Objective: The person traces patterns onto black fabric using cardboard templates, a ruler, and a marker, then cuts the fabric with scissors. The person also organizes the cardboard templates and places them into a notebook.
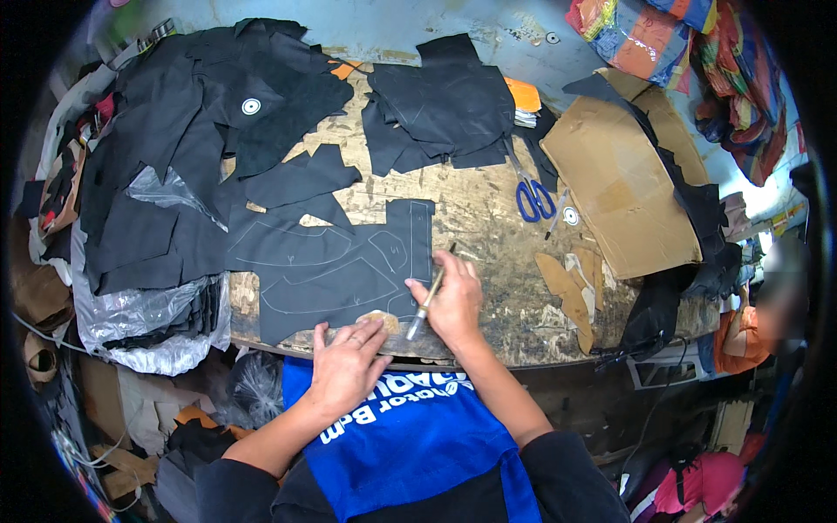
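And the right hand (455, 301) grips the pen (429, 301), the left hand (349, 359) unclenched on the tan template (390, 324), where steady pressure should prevent slipping!

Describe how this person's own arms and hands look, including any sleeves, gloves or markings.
The left hand and right hand are ungloved, with no watch or bracelet showing at the wrists. Both forearms are bare up to dark, plain-looking sleeves that end near the elbows. No cables or markings show on them.
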Action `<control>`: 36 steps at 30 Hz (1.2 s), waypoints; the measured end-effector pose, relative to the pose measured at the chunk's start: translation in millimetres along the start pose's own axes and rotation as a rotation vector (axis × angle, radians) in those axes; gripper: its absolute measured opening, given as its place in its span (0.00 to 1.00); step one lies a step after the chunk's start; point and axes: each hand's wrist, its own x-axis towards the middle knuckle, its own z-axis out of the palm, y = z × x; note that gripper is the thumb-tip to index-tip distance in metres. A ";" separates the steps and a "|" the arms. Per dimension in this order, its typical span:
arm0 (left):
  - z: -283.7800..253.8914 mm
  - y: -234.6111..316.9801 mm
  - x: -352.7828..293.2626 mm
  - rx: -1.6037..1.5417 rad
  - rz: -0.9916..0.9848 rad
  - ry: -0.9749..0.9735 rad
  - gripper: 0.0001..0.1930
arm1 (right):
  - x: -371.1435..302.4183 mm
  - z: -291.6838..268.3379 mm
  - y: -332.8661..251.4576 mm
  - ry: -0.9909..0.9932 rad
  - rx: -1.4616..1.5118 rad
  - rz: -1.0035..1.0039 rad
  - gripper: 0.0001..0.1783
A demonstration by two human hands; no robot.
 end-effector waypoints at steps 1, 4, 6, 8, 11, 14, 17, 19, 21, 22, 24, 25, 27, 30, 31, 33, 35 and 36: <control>1.2 -6.2 -1.8 -0.049 0.006 0.055 0.17 | 2.3 2.2 -4.0 -0.048 0.037 0.069 0.22; 10.1 -19.7 -1.8 -0.155 0.136 0.285 0.08 | 11.8 6.0 -14.8 -0.079 0.239 0.108 0.15; 16.5 -23.5 -0.9 -0.207 0.226 0.376 0.08 | 19.7 3.6 -23.6 -0.127 0.338 0.088 0.12; 20.0 -23.4 -1.5 -0.210 0.232 0.381 0.10 | 35.5 -4.5 -32.1 -0.116 0.459 0.059 0.09; 19.7 -21.2 -1.9 -0.183 0.188 0.366 0.13 | 75.9 -30.6 -38.8 0.027 0.433 -0.208 0.08; 15.2 -20.6 0.5 -0.182 0.180 0.316 0.15 | 121.0 -71.8 -36.8 0.059 0.451 -0.259 0.09; 8.9 -21.9 4.6 -0.230 0.162 0.261 0.15 | 173.0 -137.4 -13.4 0.299 0.486 -0.391 0.13; 3.8 -22.2 6.0 -0.268 0.109 0.211 0.15 | 197.9 -198.9 16.8 0.448 0.486 -0.352 0.14; -2.5 -23.3 8.3 -0.295 0.080 0.151 0.16 | 218.1 -259.7 56.3 0.688 0.537 -0.083 0.17; -6.0 -24.0 9.7 -0.309 0.066 0.120 0.17 | 222.9 -288.9 79.2 0.829 0.446 0.026 0.19; -12.2 -24.7 13.4 -0.339 0.020 0.052 0.18 | 229.4 -336.8 127.2 1.052 0.433 0.171 0.21; -14.8 -25.1 16.1 -0.324 0.017 0.017 0.17 | 230.1 -352.8 151.4 1.150 0.478 0.226 0.23; -19.2 -26.2 23.2 -0.299 0.029 -0.035 0.17 | 218.2 -374.9 193.4 1.130 0.380 0.334 0.21; -23.4 -28.7 38.8 -0.412 -0.005 -0.156 0.13 | 193.4 -369.9 217.5 1.164 -0.429 0.219 0.16; -23.5 -28.5 44.8 -0.449 -0.027 -0.202 0.13 | 184.4 -358.5 210.2 1.182 -0.702 0.185 0.14; -19.8 -24.8 60.4 -0.609 -0.123 -0.208 0.09 | 157.5 -312.6 176.3 0.982 -0.336 0.003 0.12; -10.9 -15.6 79.0 -0.815 -0.253 -0.201 0.08 | 112.6 -240.9 126.2 0.634 0.282 -0.059 0.11; -6.0 -10.6 89.6 -0.893 -0.313 -0.244 0.07 | 80.7 -206.2 98.6 0.396 0.425 -0.029 0.13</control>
